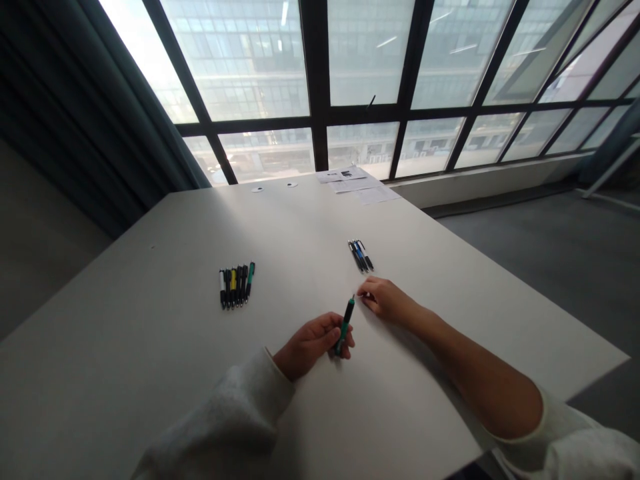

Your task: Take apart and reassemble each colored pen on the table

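My left hand [310, 345] is closed around a black-and-green retractable pen [345, 327], which stands tilted with its tip end up past my fingers. My right hand [386, 299] rests on the white table [125, 333] just to the right of that pen. Its fingertips sit very close to the pen's upper end, and it holds nothing. Beyond my hands lie several pens side by side in a row [237, 285], one with a yellow grip and one green. Further right, a tighter bunch of several dark and blue pens [361, 256] lies closest to my right hand.
Loose printed papers [355, 183] and two small white discs [257, 189] lie at the table's far edge. Past it stands a tall dark-framed window [320, 80], with a dark curtain [75, 113] on the left. Grey floor shows to the right of the table.
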Available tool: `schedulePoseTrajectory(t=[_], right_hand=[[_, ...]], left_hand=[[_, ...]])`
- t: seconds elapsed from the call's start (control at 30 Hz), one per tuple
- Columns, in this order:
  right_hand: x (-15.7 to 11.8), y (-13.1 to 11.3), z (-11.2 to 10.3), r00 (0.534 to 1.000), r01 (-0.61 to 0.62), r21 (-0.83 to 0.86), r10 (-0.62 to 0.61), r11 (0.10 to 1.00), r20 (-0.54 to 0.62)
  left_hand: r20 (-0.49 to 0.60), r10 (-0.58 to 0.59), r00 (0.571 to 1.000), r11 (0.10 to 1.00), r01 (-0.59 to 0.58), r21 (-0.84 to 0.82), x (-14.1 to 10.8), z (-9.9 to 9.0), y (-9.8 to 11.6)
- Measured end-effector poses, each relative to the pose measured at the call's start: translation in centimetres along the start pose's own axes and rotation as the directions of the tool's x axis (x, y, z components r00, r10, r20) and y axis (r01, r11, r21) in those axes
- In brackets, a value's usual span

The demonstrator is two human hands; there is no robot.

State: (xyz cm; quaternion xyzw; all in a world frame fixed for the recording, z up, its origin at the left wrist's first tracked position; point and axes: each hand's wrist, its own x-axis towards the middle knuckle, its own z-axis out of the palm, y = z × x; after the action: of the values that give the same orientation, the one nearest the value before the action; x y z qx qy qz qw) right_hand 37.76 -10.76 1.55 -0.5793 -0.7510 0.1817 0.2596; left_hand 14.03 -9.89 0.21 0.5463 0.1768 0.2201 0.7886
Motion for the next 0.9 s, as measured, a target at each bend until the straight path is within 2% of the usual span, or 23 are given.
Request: schedulePoseTrajectory(t=[0.07,0.13,0.2,0.27,0.33,0.4,0.57,0.9], right_hand=[[-0.2,-0.4,-0.7,1.000,-0.006,0.099,0.006,0.995,-0.002],[-0.4,-1.0,-1.6,0.999,-0.029,0.343,0.033,0.939,-0.007],[-0.7,-1.6,-2.6,0.998,-0.030,0.627,0.059,0.779,-0.026],[-0.9,-2.1,-3.2,0.997,0.011,0.800,0.058,0.599,-0.057],[-1.1,-2.5,-3.6,0.996,0.049,0.875,0.044,0.482,-0.081],[-1.2,-2.7,-3.7,0.996,0.062,0.903,0.027,0.425,-0.081],[-1.3,-3.1,-3.8,0.997,0.067,0.919,0.006,0.389,-0.075],[-1.5,-3.7,-4.2,1.000,-0.008,0.851,-0.018,0.525,0.021]], left_hand=[[-0.012,0.013,1.000,1.000,-0.013,0.004,0.0,0.0,0.0],[-0.023,0.015,1.000,1.000,-0.015,0.009,0.0,0.1,0.2],[-0.026,0.008,1.000,1.000,-0.007,0.016,0.0,0.2,0.3],[-0.025,0.001,1.000,1.000,0.000,0.023,0.0,0.3,0.3],[-0.027,-0.002,1.000,1.000,0.002,0.025,0.0,0.3,0.3],[-0.031,-0.002,1.000,1.000,0.003,0.024,0.0,0.2,0.3],[-0.042,-0.022,0.999,0.999,0.023,0.030,0.0,0.3,0.4],[-0.062,-0.049,0.997,0.996,0.053,0.070,-0.1,0.4,0.6]])
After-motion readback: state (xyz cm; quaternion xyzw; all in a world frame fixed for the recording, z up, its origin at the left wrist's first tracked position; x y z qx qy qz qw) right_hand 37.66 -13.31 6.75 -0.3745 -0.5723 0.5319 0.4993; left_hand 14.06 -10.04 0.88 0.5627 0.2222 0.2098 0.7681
